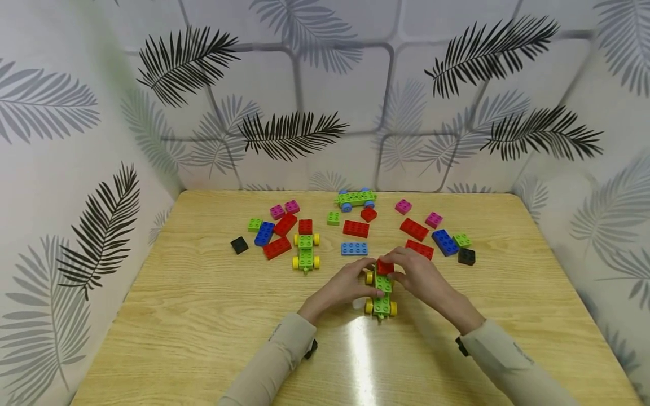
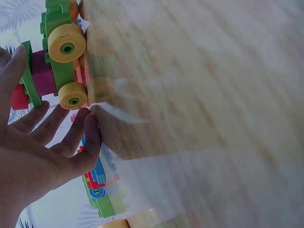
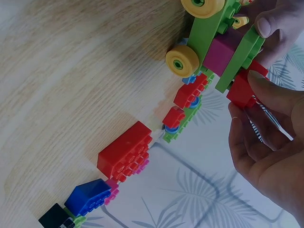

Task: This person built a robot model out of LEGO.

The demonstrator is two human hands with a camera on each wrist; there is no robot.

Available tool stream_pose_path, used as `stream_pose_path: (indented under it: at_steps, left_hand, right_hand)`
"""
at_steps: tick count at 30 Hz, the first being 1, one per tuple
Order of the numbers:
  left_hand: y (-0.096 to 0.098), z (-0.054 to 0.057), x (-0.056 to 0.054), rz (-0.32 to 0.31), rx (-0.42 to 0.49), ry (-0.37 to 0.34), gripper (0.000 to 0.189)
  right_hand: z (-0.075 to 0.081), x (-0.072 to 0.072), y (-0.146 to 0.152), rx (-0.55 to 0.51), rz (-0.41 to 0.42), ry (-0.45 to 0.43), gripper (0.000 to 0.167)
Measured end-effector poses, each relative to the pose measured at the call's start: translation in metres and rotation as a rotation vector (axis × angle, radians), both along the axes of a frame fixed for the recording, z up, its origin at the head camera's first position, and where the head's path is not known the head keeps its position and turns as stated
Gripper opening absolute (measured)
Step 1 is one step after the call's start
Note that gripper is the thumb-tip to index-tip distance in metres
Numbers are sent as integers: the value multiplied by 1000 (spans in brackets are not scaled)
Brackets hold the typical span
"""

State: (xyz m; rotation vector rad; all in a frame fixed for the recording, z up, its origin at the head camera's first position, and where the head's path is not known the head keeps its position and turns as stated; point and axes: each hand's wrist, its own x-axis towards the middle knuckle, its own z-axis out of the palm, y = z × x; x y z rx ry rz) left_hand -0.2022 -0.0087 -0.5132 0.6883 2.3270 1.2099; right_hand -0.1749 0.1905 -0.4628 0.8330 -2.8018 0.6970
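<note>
A green toy car (image 1: 382, 306) with yellow wheels stands in front of me on the table. It carries a purple block (image 3: 219, 54), a flat green plate (image 3: 241, 59) above that, and a red block (image 1: 385, 267) at the far end on top. My right hand (image 1: 425, 280) pinches the red block between thumb and fingers, right at the plate. From the other side, my left hand (image 1: 341, 286) grips the stack, its thumb on the green plate and its fingers along the car's far side.
Left of centre stands another green car (image 1: 306, 258) with yellow wheels and a red block at its far end. A green car base (image 1: 356, 198) with blue wheels is at the back. A light blue block (image 1: 354, 248) and several loose coloured blocks lie around on the wooden table (image 1: 203, 316).
</note>
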Motion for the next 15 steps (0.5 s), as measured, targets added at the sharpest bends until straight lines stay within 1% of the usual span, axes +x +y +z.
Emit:
stream_pose_path:
  at_steps: [7,15]
  left_hand:
    - [0,-1,0,-6,23,-16,71]
    - [-1,0,1,0,25,-28,71]
  right_hand:
    - [-1,-1,0,44,3,28,37]
    - [2,-3,-2,84,-8,7,36]
